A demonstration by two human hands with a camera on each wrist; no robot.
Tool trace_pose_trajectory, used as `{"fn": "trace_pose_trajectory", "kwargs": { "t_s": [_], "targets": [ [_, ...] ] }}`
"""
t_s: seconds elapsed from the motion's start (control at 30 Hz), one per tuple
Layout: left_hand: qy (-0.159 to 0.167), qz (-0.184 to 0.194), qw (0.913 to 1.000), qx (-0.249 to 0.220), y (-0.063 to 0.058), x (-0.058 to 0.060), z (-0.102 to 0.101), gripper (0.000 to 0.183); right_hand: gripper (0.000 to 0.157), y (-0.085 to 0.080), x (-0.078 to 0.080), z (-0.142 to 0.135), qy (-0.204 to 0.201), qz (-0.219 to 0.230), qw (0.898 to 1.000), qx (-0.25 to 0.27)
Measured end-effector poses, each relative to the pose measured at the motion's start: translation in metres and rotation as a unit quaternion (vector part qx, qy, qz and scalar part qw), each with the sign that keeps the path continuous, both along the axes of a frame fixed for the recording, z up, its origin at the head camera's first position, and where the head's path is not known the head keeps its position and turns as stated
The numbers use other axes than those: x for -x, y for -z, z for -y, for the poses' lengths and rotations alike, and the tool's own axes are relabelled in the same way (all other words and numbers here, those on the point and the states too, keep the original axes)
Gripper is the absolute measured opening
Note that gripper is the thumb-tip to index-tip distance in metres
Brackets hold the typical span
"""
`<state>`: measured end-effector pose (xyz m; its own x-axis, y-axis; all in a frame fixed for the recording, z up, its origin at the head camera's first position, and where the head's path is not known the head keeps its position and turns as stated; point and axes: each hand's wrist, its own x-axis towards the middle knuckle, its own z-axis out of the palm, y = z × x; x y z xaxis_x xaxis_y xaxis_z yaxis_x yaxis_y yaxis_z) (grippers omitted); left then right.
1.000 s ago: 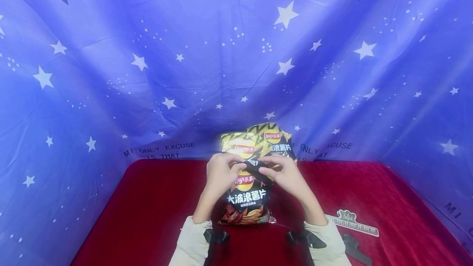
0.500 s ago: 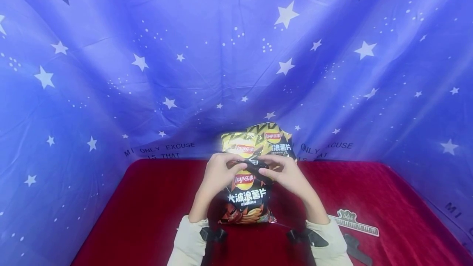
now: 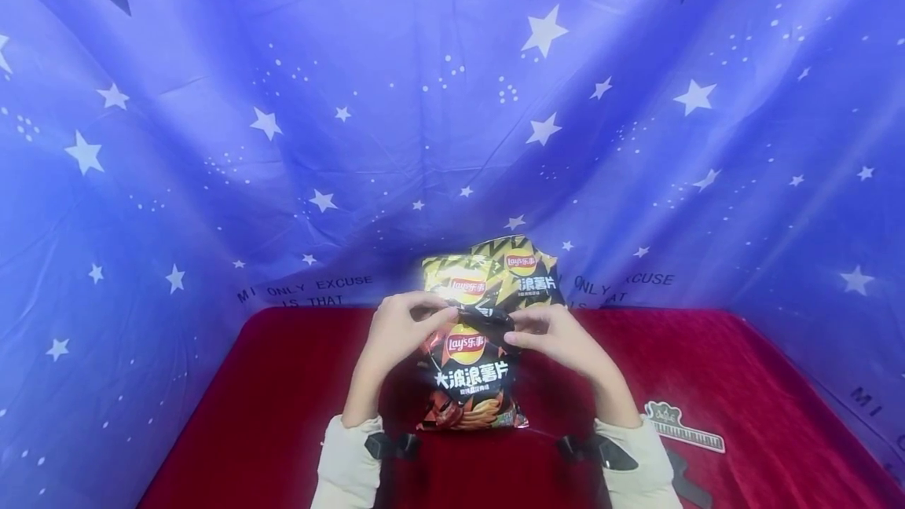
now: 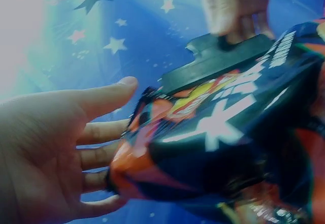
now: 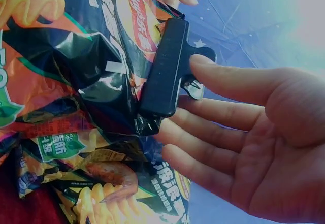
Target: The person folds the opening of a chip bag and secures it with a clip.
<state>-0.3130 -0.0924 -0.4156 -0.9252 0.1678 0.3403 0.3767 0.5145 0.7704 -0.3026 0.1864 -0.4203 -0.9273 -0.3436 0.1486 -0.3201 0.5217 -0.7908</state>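
A black chip bag (image 3: 471,377) stands in front of me with its top edge folded over. Across that fold sits a black bag clip (image 5: 163,71). My right hand (image 3: 566,340) pinches the clip's handle, thumb on the near lever and fingers behind. My left hand (image 3: 399,330) is at the bag's left upper corner. In the left wrist view its thumb is straight and apart from the bag, while its fingers reach behind the corner. The same view has the clip along the fold, with the right hand above it.
Two more chip bags, one with a yellow top (image 3: 438,265) and one farther right (image 3: 526,261), stand behind. On the red cloth (image 3: 283,415) at right lie a white piano-key clip (image 3: 682,429) and a dark piece (image 3: 687,485). A blue starry curtain (image 3: 396,140) surrounds the table.
My hands have drawn apart: the left has moved left off the clip, the right slightly right. The clip stays across the bag's fold.
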Motion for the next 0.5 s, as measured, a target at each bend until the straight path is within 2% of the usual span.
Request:
{"fn": "trace_pose_trajectory", "kwargs": {
  "t_s": [0.17,0.27,0.37,0.5],
  "targets": [
    [0.038,0.019,0.9988,-0.025,-0.001,0.001,0.017,0.02,0.031,0.002,0.001,-0.003,-0.031,0.006,0.999,-0.02],
    [0.049,0.049,0.9971,-0.033,-0.001,0.002,0.027,0.027,0.026,0.005,0.003,-0.005,-0.057,0.013,0.998,-0.018],
    [0.053,0.105,0.9918,-0.051,0.002,0.004,0.033,0.039,0.024,0.008,0.005,-0.007,-0.067,0.013,0.998,-0.014],
    [0.071,0.198,0.9728,-0.096,0.003,0.005,0.039,0.05,0.022,0.01,0.006,-0.007,-0.06,0.016,0.998,-0.011]
  ]
}}
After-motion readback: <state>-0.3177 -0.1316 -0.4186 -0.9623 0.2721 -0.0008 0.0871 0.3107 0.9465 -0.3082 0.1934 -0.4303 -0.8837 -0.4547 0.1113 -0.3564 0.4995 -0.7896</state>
